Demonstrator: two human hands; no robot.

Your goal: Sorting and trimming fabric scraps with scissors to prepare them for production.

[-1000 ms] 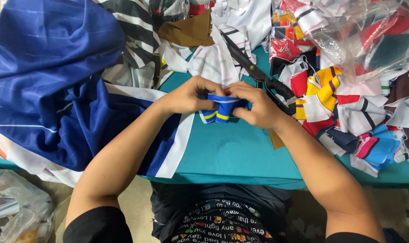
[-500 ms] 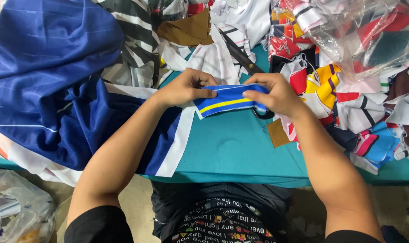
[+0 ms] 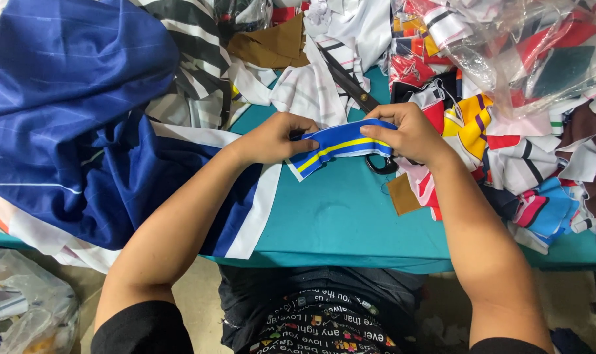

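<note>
A blue knit band with a yellow stripe and white edge (image 3: 337, 147) is stretched between both hands just above the teal table (image 3: 350, 216). My left hand (image 3: 271, 139) pinches its left end. My right hand (image 3: 409, 134) grips its right end, fingers curled over the top. Black scissors (image 3: 353, 95) lie on the fabric right behind the band, their handle loop partly hidden under my right hand.
A large blue cloth with white trim (image 3: 75, 118) covers the table's left side. Striped white fabric pieces (image 3: 324, 72) and a brown scrap (image 3: 271, 46) lie at the back. A heap of coloured knit bands (image 3: 508, 151) and a clear plastic bag (image 3: 527, 46) fill the right.
The band was bunched small between both hands a second ago. It is now pulled out flat and longer, and both hands have moved slightly up and apart.
</note>
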